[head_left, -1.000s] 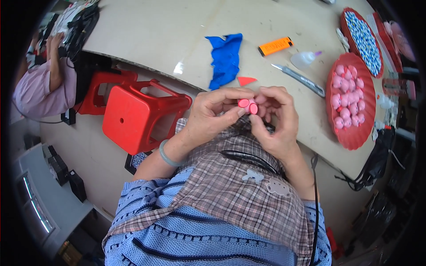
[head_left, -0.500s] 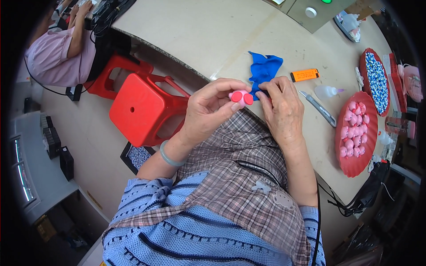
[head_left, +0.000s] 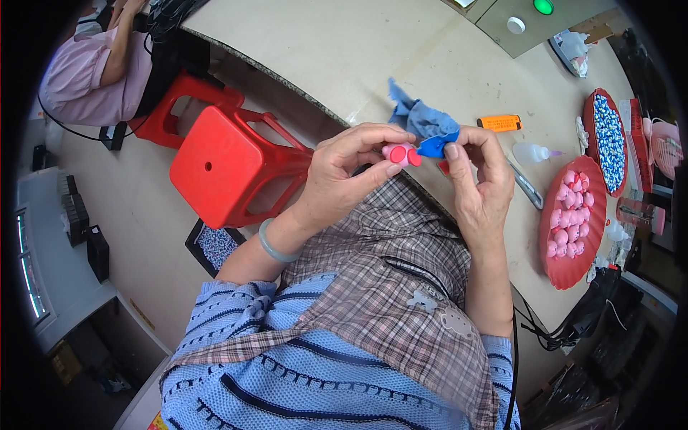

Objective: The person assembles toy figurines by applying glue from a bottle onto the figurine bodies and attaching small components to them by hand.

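Observation:
Between the thumb and fingers of my left hand point(head_left: 345, 172) is a small pink figurine point(head_left: 395, 152) with two red round ends turned up toward me. My right hand point(head_left: 481, 172) pinches a blue cloth point(head_left: 428, 123), whose lower corner lies right beside the figurine's red ends. Whether cloth and figurine touch is hard to make out. The cloth's free end rises loosely above the table edge and is blurred. A small red piece point(head_left: 443, 167) shows under my right thumb, mostly hidden.
A red tray point(head_left: 596, 240) of pink figurines stands right, below another red tray point(head_left: 590, 123) of blue and white pieces. Nearer lie a utility knife point(head_left: 529, 189), squeeze bottle point(head_left: 530, 153) and orange block point(head_left: 499, 123). Red stools point(head_left: 215, 165) and a seated person point(head_left: 97, 75) are left.
My right hand has lifted the blue cloth off the table, turned, and moved slightly right. The figurine has shifted a little right and tilted in my left hand.

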{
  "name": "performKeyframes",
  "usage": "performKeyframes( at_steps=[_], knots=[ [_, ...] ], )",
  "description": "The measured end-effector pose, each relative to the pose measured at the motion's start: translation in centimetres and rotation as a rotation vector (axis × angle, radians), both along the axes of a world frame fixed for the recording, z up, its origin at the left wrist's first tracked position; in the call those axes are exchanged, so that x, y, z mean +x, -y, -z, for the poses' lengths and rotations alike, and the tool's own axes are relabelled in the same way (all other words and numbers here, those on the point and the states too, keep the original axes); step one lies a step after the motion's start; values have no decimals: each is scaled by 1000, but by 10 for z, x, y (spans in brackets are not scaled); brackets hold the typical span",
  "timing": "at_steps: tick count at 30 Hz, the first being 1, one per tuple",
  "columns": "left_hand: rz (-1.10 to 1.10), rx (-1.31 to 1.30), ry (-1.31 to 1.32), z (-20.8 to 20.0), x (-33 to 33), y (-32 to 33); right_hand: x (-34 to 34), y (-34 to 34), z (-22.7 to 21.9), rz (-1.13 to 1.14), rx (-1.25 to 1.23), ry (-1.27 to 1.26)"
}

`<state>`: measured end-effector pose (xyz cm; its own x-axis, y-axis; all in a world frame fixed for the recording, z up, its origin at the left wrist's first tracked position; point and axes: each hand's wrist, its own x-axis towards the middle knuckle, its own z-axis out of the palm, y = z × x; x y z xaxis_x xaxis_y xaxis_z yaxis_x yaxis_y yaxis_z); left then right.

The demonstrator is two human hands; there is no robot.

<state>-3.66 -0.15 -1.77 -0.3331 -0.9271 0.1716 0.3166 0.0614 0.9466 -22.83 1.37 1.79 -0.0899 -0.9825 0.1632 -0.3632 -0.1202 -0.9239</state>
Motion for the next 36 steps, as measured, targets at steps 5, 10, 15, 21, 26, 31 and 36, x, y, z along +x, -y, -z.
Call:
performKeyframes(
  at_steps=[5, 10, 15, 21, 26, 31, 36],
  knots=[
    [-141, -296, 211, 7, -4, 1, 11, -3, -3, -161, -66, -29],
    [-262, -533, 415, -1, -8, -4, 9, -4, -1, -181, -11, -13],
    [-265, -775, 487, -5, -8, -6, -3, -6, 1, -267, 254, 255],
    [-160, -933, 623, -8, -1, -7, -3, -8, 4, -290, 270, 204],
    [-127, -857, 590, -8, -2, -5, 1, -9, -3, -286, 16, -213],
    [-116, -746, 574, -11, -1, -7, 1, -10, -2, -253, -4, -154],
    [-31, -217, 222, 8, -1, -6, -10, -8, -1, -112, 147, 239]
  ],
)
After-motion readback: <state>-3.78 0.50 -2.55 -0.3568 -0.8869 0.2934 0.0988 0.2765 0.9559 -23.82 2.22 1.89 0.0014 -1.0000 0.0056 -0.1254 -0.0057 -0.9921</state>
